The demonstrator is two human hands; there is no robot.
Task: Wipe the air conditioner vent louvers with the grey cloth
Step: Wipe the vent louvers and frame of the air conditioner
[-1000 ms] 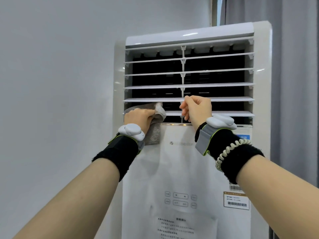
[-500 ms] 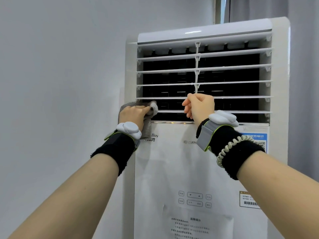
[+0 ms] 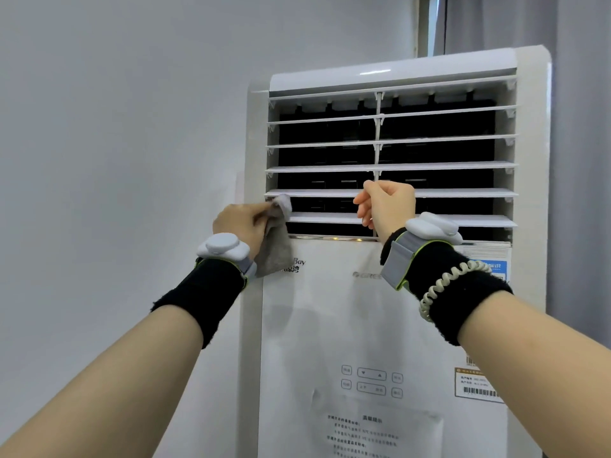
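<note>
At the left end of the vent (image 3: 391, 166), the left hand (image 3: 241, 224) grips the grey cloth (image 3: 274, 239); the louvers (image 3: 463, 193) run sideways toward the right hand (image 3: 385, 203), which is loosely curled and holds nothing.

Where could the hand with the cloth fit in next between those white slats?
Room: the dark gaps between the upper louvers, and right of the right hand. Crowded: the lower left corner, where the left hand presses the grey cloth.

Plain pale wall (image 3: 132, 127), grey curtain (image 3: 582, 160) right.
</note>
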